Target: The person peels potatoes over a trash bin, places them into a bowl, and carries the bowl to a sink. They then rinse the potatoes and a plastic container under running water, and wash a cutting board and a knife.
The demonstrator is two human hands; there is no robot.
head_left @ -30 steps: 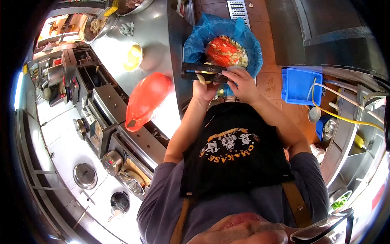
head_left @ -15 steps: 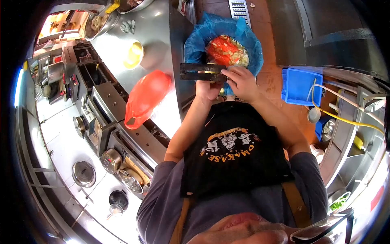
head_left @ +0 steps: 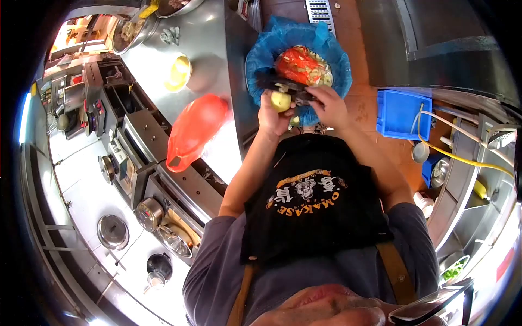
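My left hand [head_left: 272,120] is wrapped round a peeled, pale yellow potato [head_left: 280,102]. My right hand [head_left: 330,106] grips a dark, broad-bladed tool [head_left: 283,82] that looks like a knife, tilted across the far side of the potato. Both hands are over the near edge of a bin lined with a blue plastic bag [head_left: 340,60]. Inside the bin lie a red plastic bag [head_left: 298,64] and many pale peelings [head_left: 324,76].
On the steel counter [head_left: 209,60] to the left are a red plastic basket [head_left: 197,127], a yellow bowl [head_left: 178,73] and a crumpled cloth [head_left: 170,36]. A blue crate [head_left: 401,115] and a yellow hose [head_left: 462,158] are at the right. A drain grate [head_left: 319,13] lies beyond the bin.
The dark tool has turned from level to a slant, its right end lower. My left hand has rotated and risen slightly, bringing the potato into plain sight.
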